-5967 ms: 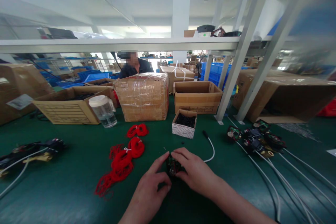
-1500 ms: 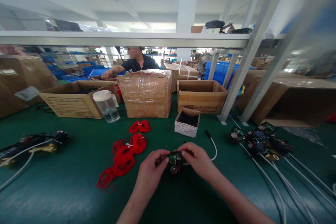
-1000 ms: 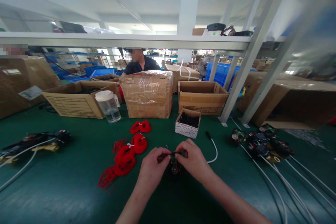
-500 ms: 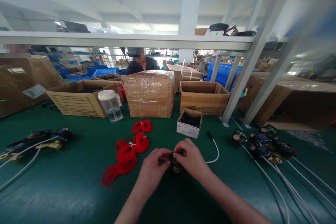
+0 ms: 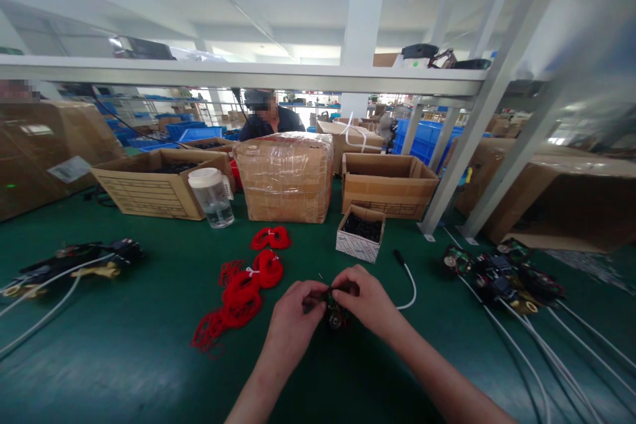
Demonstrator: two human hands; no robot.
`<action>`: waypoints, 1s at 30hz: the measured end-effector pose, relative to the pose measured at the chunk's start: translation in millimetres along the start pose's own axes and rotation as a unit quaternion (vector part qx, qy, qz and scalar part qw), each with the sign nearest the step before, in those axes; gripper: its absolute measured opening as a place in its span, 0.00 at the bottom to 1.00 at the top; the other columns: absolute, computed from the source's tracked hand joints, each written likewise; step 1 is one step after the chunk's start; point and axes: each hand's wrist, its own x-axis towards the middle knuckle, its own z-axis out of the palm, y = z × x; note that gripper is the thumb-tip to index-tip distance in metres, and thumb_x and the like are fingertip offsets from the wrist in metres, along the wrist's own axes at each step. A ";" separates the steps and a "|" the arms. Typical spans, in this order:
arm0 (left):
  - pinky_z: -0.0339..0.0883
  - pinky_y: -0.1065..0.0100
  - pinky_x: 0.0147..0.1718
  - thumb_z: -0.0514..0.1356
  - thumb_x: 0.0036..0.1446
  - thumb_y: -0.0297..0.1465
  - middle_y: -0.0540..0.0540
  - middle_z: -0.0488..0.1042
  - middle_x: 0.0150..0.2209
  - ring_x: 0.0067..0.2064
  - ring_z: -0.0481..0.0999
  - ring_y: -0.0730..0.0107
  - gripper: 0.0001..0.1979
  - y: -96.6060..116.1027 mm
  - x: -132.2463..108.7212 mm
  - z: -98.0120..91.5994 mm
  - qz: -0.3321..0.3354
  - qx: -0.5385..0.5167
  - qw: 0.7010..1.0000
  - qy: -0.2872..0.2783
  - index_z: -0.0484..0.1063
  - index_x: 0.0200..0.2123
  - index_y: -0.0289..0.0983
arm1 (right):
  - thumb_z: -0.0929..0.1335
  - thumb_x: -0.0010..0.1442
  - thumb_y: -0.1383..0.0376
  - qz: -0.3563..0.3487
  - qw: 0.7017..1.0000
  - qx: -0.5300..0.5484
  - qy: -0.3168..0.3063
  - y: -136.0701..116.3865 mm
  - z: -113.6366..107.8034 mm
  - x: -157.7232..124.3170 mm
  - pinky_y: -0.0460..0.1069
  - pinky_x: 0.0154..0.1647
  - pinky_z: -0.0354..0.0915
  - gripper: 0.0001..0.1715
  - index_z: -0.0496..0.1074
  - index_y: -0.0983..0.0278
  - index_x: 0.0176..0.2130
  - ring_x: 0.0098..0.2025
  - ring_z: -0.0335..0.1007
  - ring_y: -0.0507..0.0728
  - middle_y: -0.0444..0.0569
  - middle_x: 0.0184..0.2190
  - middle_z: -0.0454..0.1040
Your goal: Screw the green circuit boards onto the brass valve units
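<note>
Both my hands meet over a small dark circuit-board part (image 5: 334, 313) just above the green table (image 5: 124, 358). My left hand (image 5: 294, 323) pinches its left side with fingers closed. My right hand (image 5: 366, 301) grips its top and right side, fingers curled over it. A white cable (image 5: 410, 281) with a black plug runs from behind my right hand. Red string bundles (image 5: 242, 295) lie just left of my left hand. A small white box of black parts (image 5: 360, 237) stands just beyond my hands.
A pile of similar boards with white cables (image 5: 501, 275) lies at the right, another pile (image 5: 74, 263) at the left. Cardboard boxes (image 5: 285, 175), an open box (image 5: 387, 182) and a clear lidded jug (image 5: 212, 197) line the back. A person (image 5: 268, 119) works beyond them. Metal frame legs (image 5: 457, 159) stand at the right.
Since six seconds ago my hands have lifted the part off the table and closed tighter around it. In the last second they have barely moved; the camera drifted slightly.
</note>
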 end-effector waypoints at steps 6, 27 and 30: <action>0.73 0.64 0.42 0.58 0.44 0.23 0.45 0.77 0.41 0.40 0.78 0.65 0.19 -4.0 -2.0 -2.0 -0.015 -0.021 0.999 -0.027 0.77 0.42 0.39 | 0.71 0.54 0.75 0.001 1.000 -0.013 0.019 -3.2 3.3 1.7 0.46 0.32 0.61 0.08 0.75 0.62 0.30 0.30 0.63 0.51 0.41 0.31 0.66; 0.72 0.62 0.45 0.58 0.54 0.31 0.47 0.78 0.39 0.41 0.79 0.64 0.17 -9.2 -8.5 2.0 -0.024 -0.015 1.000 0.014 0.77 0.47 0.41 | 0.71 0.55 0.74 -0.022 1.000 -0.003 0.019 -0.8 4.2 2.2 0.47 0.33 0.62 0.07 0.76 0.62 0.30 0.30 0.63 0.51 0.41 0.31 0.66; 0.72 0.62 0.45 0.59 0.56 0.32 0.48 0.78 0.40 0.41 0.79 0.64 0.13 -5.5 -7.5 2.7 0.020 0.040 0.998 0.039 0.79 0.43 0.44 | 0.71 0.56 0.74 -0.037 0.999 0.004 0.027 -1.8 4.1 0.2 0.46 0.31 0.61 0.07 0.76 0.61 0.30 0.29 0.63 0.51 0.42 0.32 0.66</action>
